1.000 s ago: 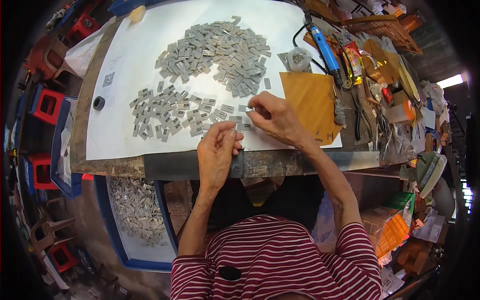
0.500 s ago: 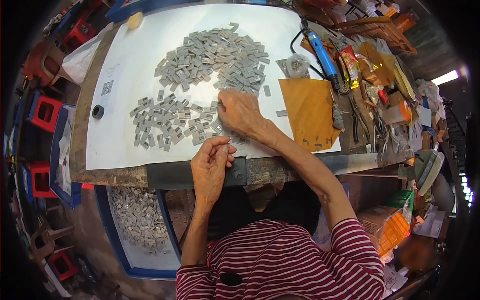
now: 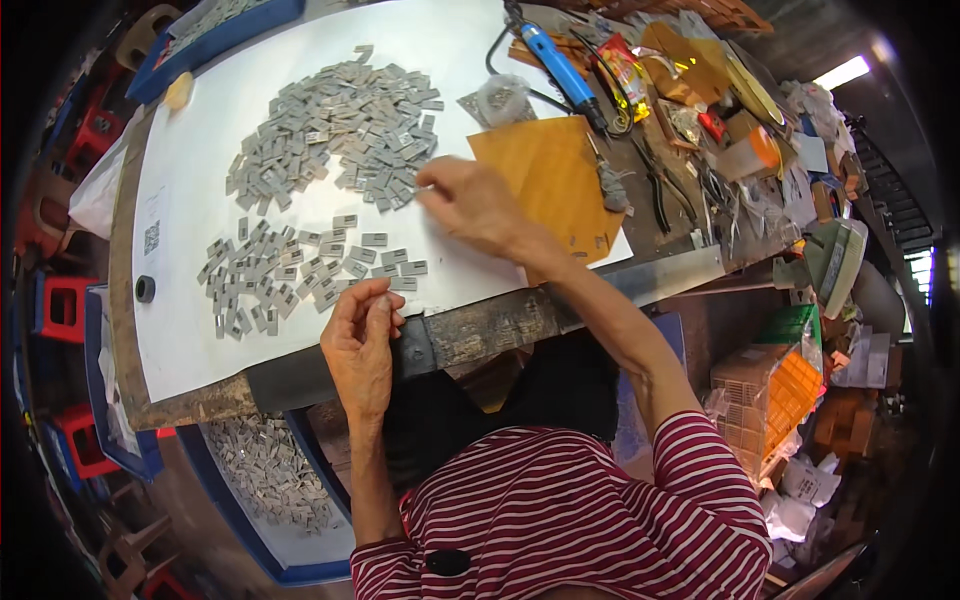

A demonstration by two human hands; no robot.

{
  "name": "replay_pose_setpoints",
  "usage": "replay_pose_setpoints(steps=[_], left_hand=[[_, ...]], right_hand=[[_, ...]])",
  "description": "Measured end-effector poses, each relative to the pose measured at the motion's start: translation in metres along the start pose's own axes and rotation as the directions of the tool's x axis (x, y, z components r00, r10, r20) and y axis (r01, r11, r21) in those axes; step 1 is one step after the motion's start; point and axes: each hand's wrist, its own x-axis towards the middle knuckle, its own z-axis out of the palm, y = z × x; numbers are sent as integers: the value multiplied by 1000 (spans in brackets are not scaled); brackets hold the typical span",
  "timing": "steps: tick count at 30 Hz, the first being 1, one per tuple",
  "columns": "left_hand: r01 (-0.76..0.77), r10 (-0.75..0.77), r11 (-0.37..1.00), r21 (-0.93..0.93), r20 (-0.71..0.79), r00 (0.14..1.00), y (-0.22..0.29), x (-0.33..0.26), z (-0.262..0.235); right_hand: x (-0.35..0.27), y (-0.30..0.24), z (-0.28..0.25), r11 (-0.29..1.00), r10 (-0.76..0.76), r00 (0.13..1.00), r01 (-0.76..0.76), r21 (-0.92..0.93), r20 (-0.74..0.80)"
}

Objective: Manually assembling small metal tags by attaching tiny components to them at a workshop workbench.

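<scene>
My left hand (image 3: 362, 345) is closed at the table's front edge, beside the nearer spread of small grey rectangular metal pieces (image 3: 280, 270). Its thumb presses against the curled fingers, and anything in the pinch is too small to make out. Farther to the right, my right hand (image 3: 475, 208) hovers over the white sheet (image 3: 180, 330) with its fingers curled in, slightly smeared by motion. It is between the large heap of the same pieces (image 3: 330, 120) and a brown-orange board (image 3: 545, 180). What its fingertips hold, if anything, is hidden.
Right of the board lie a blue electric screwdriver (image 3: 560, 68), pliers (image 3: 660, 185) and assorted packets. A dark ring (image 3: 146, 290) rests at the left edge. Below the table stands a blue-rimmed tray (image 3: 330, 575) of more pieces; an orange crate (image 3: 785, 400) is at lower right.
The whole view has swung, so the table appears farther left and tilted. My right hand has moved off the nearer pieces toward the board. My left hand keeps its closed pose by the table edge.
</scene>
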Motion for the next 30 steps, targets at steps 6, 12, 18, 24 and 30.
replay_pose_setpoints(steps=[6,12,18,24,30], left_hand=[[-294,221,843,450,208,953,0,25,53],[-569,446,541,619,362,819,-20,67,98],[-611,473,299,733,442,762,-41,78,111],[-622,443,383,682,455,772,-34,69,101],[-617,368,424,663,496,787,-28,58,93]], right_hand=[[-52,46,-85,982,187,967,-187,15,-174],[-95,53,-114,908,418,902,-419,20,-111],[-121,68,-117,967,218,970,-229,-110,-107],[-127,61,-118,980,139,990,-142,-139,-36],[-129,58,-114,976,90,994,-76,-203,63]])
